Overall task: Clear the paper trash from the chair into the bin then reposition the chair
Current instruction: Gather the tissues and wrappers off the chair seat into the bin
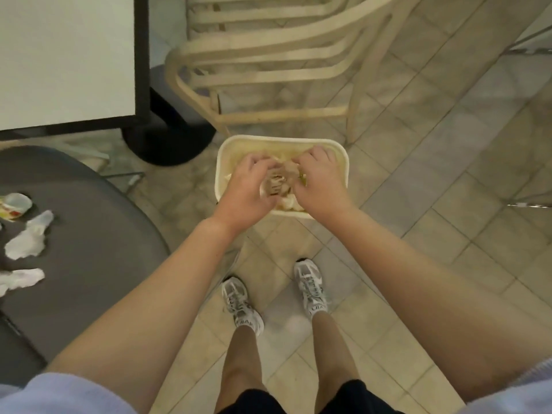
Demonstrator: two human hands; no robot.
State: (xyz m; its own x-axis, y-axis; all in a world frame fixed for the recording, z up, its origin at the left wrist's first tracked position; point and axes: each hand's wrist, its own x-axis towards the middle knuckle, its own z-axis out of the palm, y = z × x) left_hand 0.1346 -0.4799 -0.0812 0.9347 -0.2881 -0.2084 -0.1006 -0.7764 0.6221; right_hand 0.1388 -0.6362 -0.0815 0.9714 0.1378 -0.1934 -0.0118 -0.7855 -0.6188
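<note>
A cream rectangular bin (340, 162) stands on the tiled floor in front of my feet. Both hands hover right over its opening. My left hand (248, 186) and my right hand (321, 182) together clutch a crumpled wad of paper trash (279, 182) between them. More paper lies inside the bin under my hands. To the left, the dark grey chair seat (98, 222) carries several crumpled white papers (28, 240) and a wrapper with red and yellow print (13, 206) near the frame's left edge.
A cream plastic armchair (268, 64) stands just behind the bin. A white table with a black edge (65, 55) and its black round base (167, 138) sit at the upper left. Tiled floor extends to the right.
</note>
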